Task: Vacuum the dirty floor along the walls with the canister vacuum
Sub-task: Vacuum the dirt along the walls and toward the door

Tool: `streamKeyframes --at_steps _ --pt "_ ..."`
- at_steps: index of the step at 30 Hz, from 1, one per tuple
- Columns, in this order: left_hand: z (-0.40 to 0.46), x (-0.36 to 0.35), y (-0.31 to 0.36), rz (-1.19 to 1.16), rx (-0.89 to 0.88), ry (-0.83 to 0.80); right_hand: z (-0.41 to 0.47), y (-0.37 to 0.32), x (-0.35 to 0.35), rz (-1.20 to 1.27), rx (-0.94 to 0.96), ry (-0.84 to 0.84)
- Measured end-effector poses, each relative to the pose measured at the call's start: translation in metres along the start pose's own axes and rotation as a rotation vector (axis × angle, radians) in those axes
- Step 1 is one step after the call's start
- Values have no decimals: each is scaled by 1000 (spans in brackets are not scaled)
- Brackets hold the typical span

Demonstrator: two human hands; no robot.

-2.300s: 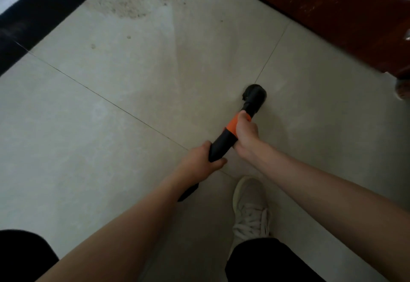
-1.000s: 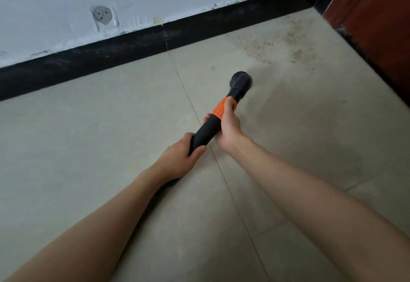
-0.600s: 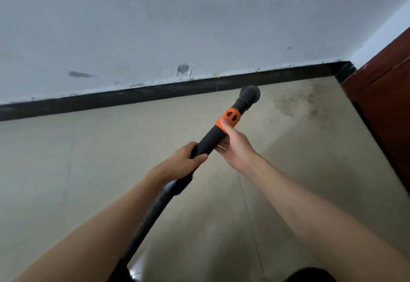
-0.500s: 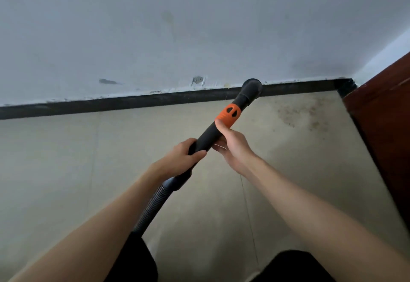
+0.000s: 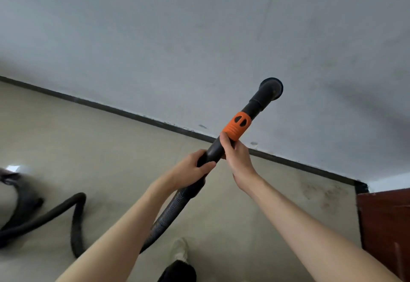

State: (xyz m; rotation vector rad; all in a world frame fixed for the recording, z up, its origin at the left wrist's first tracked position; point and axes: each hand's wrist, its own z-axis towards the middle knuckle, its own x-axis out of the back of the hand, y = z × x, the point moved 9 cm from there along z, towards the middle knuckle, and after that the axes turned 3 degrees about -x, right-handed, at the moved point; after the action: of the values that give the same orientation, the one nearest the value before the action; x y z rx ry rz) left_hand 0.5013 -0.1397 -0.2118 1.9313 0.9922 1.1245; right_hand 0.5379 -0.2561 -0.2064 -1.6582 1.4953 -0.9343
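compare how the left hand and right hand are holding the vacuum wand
The left hand wraps fully around the black wand at its lower end, next to the ribbed hose. The right hand sits higher, its fingertips pinching just below the orange collar, palm more open. Both grip the same raised wand.

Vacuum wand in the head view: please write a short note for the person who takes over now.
Left hand grips the black wand just above the hose. Right hand holds it below the orange collar.
The nozzle is raised off the floor, in front of the wall.
The dirt patch near the corner by the baseboard is not yet vacuumed: lower the nozzle there.
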Motion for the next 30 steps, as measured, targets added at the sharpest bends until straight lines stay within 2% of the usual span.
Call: streamKeyframes --at_steps 4,8,13,17,23,30 --pt "-60 105 24 75 20 106 -41 -85 -83 -79 88 -128" --pt "-131 223 8 265 58 368 -64 -141 -174 -59 151 -244" --pt "-232 339 -22 417 115 660 -89 -185 -295 -29 193 -393" --pt "-300 396 -57 494 227 825 -106 -192 -392 -88 209 -556" --pt "-375 466 -115 603 447 974 -122 -195 -537 -188 206 -791" --pt "-436 532 -163 571 652 1113 -141 -219 -682 -285 167 -973"
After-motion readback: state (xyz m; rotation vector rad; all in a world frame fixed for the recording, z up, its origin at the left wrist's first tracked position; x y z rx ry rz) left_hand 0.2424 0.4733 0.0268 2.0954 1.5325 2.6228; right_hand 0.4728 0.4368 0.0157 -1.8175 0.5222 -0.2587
